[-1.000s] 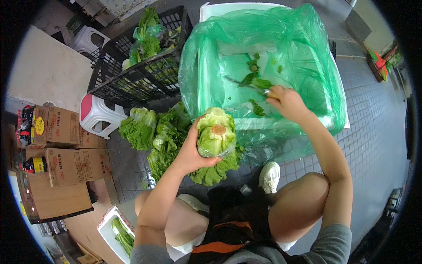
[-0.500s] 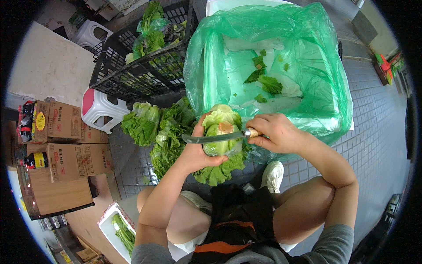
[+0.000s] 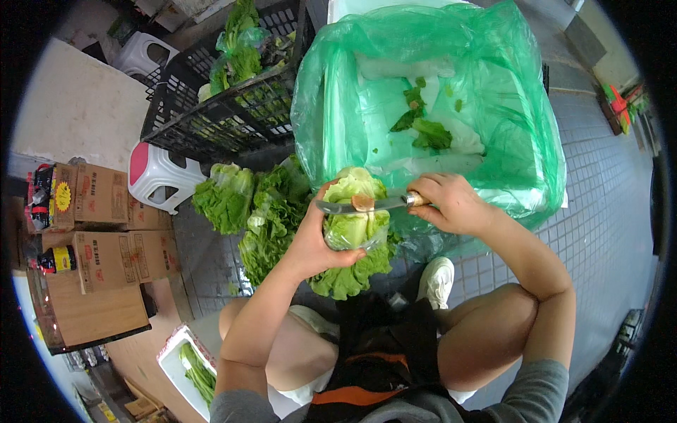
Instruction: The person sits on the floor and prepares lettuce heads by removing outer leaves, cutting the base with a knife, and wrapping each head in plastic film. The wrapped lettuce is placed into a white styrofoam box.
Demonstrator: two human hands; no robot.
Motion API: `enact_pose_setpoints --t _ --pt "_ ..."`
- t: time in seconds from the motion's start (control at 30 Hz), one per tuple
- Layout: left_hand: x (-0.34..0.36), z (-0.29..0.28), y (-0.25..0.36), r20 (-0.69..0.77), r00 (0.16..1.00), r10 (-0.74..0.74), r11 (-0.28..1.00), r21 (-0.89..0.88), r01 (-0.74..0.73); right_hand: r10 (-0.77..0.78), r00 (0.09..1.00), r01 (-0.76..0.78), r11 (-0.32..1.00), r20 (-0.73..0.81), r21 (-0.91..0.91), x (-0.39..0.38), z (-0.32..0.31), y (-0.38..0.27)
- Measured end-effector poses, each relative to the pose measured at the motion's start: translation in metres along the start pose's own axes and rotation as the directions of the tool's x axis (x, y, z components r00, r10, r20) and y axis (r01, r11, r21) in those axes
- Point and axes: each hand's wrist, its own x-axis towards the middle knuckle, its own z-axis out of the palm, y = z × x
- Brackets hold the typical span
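Observation:
My left hand (image 3: 314,241) is wrapped round a head of lettuce (image 3: 357,229), its pale cut stem end facing up and its leaves hanging below. Clear film shows around part of the head. In my right hand (image 3: 451,202) is a knife (image 3: 340,208) with a curved blade and a wooden handle. The blade lies across the top of the lettuce at the stem, with a brownish round of stem (image 3: 362,203) against it. Whether that round is cut free I cannot tell. Beyond my hands stands a large box lined with a green plastic bag (image 3: 525,84), with loose leaf scraps (image 3: 431,134) inside.
More lettuces (image 3: 224,197) lie on the tiled floor at my left. Behind them are a black plastic crate (image 3: 218,120) holding greens and a white stool (image 3: 161,176). Cardboard boxes (image 3: 102,257) are stacked at far left. A white foam box (image 3: 169,359) of green vegetables sits near my left knee.
My right hand has drawn the knife to the right and slightly up, so its blade now crosses the stem end. The left hand keeps its hold on the lettuce.

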Motion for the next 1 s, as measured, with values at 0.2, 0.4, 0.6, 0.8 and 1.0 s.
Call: enact_pose_setpoints --t 0.2,0.4,0.6,0.8,1.0 --pt "0.001 0.007 0.003 0.024 1.000 -0.002 0.999 -0.044 0.004 -0.075 0.997 0.075 0.997 0.014 0.009 0.008 0.002 -0.016" --pt "0.004 0.006 0.001 0.014 0.999 0.049 0.996 0.075 -0.050 0.317 0.909 -0.336 0.942 -0.271 -0.024 -0.030 -0.020 0.041" --pt "0.005 0.010 0.006 0.001 0.999 0.035 0.989 0.144 -0.035 -0.010 1.000 0.010 0.995 0.001 0.095 -0.009 -0.030 -0.017" --pt "0.004 0.015 0.013 -0.029 0.995 0.093 0.956 0.283 -0.081 -0.037 0.998 0.041 0.994 0.041 -0.104 -0.003 -0.042 -0.035" --pt "0.004 0.022 0.020 -0.041 0.999 0.021 0.964 0.265 -0.009 0.089 0.985 -0.138 0.921 -0.149 -0.364 -0.021 -0.056 0.005"
